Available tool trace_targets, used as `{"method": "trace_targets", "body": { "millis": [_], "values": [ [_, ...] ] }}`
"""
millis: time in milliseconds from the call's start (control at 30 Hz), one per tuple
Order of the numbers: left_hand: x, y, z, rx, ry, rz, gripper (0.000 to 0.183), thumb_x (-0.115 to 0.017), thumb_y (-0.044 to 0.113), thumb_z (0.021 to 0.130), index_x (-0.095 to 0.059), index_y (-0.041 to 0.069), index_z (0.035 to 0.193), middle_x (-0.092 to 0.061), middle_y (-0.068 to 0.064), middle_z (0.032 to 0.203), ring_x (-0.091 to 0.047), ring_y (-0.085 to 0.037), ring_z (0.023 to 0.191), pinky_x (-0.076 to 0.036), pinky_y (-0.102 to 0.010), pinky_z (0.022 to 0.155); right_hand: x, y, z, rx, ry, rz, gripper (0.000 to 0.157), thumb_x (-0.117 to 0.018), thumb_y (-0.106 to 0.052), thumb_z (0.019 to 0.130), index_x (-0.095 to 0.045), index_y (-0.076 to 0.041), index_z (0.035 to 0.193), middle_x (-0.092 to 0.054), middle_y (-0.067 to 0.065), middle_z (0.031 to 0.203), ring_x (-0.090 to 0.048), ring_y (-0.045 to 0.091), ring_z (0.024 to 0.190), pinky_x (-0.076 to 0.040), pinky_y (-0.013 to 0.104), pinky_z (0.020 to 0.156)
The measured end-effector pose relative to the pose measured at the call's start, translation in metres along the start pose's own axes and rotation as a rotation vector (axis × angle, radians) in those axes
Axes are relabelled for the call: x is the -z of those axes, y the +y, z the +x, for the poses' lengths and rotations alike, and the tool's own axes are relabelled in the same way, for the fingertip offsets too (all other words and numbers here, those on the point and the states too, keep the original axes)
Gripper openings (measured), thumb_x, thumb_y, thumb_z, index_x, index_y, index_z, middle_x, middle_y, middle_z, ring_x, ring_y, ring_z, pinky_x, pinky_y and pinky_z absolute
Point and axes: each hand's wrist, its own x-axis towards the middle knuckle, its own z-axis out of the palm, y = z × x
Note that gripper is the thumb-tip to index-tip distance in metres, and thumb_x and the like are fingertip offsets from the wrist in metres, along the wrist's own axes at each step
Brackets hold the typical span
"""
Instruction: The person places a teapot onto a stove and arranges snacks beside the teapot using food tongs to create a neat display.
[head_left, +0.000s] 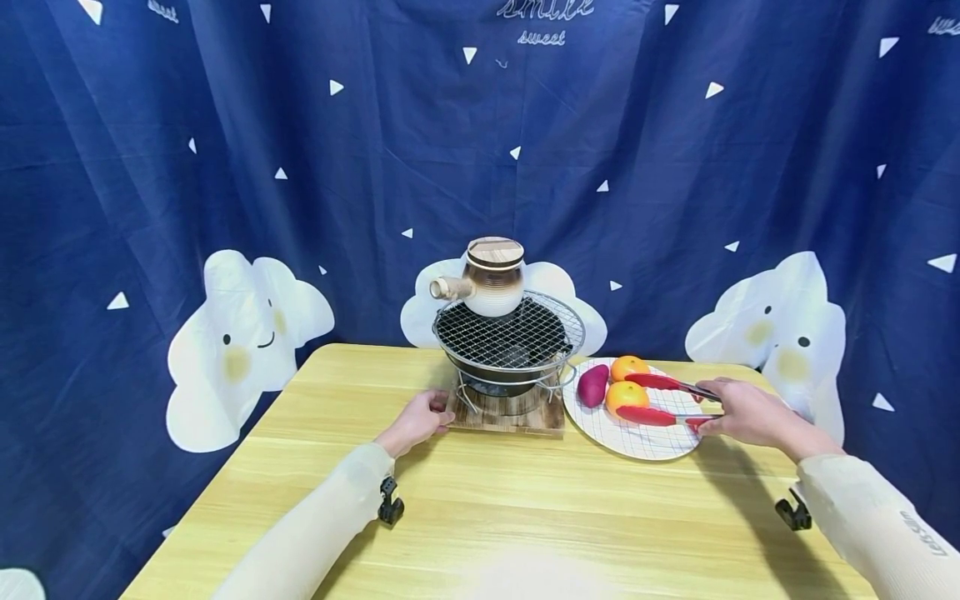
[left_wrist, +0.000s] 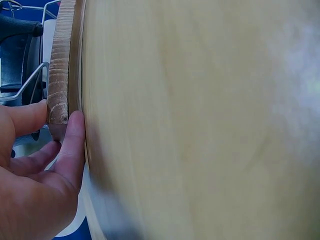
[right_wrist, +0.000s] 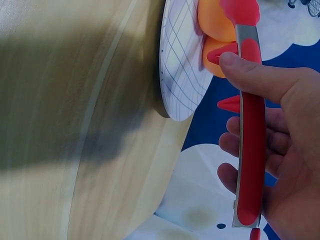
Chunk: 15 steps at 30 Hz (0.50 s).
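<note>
My left hand (head_left: pixel 418 421) pinches the near left corner of a wooden board (head_left: pixel 517 423); in the left wrist view the thumb lies on top and fingers are at its edge and underside. On this board stands a round black grill (head_left: pixel 487 379) with a wire mesh. My right hand (head_left: pixel 750 412) holds red-tipped tongs (right_wrist: pixel 252 130), thumb on one arm. Their spread tips lie either side of the nearer orange (head_left: pixel 621 395); whether they touch it I cannot tell. Another orange (head_left: pixel 628 367) and a purple sweet potato (head_left: pixel 592 386) share the white plate (head_left: pixel 652 448).
A brown and white clay pot (head_left: pixel 497 292) with a wooden lid and side handle sits on the mesh, toward the back. The plate stands just right of the grill. Behind the wooden table (head_left: pixel 465 500) hangs a blue curtain (head_left: pixel 450 125) with cloud prints.
</note>
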Motion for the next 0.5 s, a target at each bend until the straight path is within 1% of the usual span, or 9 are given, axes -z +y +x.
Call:
{"method": "trace_targets", "body": {
  "millis": [267,500],
  "values": [
    [-0.0005,0.0,0.0004,0.007,-0.003,0.006,0.052,-0.063,-0.002,0.094,-0.046,-0.007,0.143,-0.056,-0.027,0.124,-0.067,-0.028,0.096,-0.064,-0.035,0.083,0.0043,-0.0008,-0.0006,0.014,0.0,0.01,0.08,-0.092,-0.034,0.068,-0.061,0.01,0.127,-0.068,0.027,0.117,-0.063,0.043,0.107,-0.054,0.062,0.09],
    [-0.0012,-0.0031,0.0019,0.001,-0.001,-0.001,0.052,-0.063,-0.001,0.094,-0.046,-0.007,0.143,-0.056,-0.026,0.123,-0.067,-0.028,0.096,-0.064,-0.036,0.084,0.0105,-0.0008,-0.0005,0.042,0.034,0.02,0.076,-0.091,-0.032,0.069,-0.062,0.01,0.125,-0.069,0.026,0.114,-0.064,0.043,0.107,-0.052,0.062,0.093]
  ]
}}
